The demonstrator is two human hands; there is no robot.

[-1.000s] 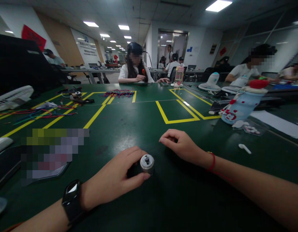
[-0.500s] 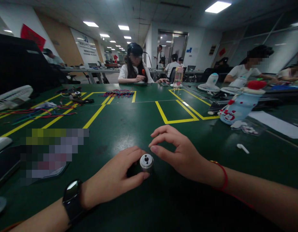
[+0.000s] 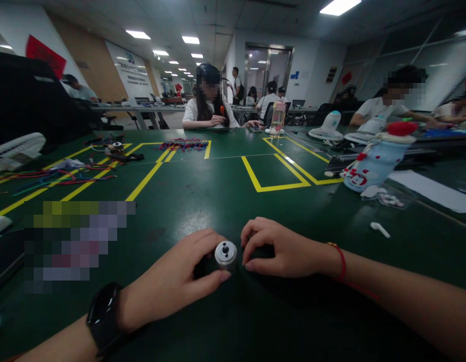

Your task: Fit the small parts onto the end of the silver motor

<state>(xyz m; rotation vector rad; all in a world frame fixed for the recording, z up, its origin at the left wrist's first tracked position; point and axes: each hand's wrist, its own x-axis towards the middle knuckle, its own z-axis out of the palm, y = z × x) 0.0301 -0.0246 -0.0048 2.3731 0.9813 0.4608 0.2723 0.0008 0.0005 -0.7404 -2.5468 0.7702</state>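
My left hand (image 3: 172, 281) grips a small cylindrical motor (image 3: 225, 255) with a silver end cap that faces right, low over the green table (image 3: 203, 201). A black watch sits on that wrist. My right hand (image 3: 282, 249), with a red string on its wrist, rests on the table just right of the motor, fingers curled, fingertips almost at the end cap. I cannot tell whether something small sits between those fingertips.
Yellow tape lines (image 3: 273, 173) mark boxes on the table. Coloured wires (image 3: 55, 177) lie at the left, a bundle (image 3: 184, 145) farther back. A pale blue bottle with a red cap (image 3: 374, 158), a plastic bag, paper and a white earbud (image 3: 380, 229) sit at the right. People sit at the far side.
My right hand has swung left and down from the open table to the motor's end cap, and its fingers have curled in. My left hand has kept the motor in place.
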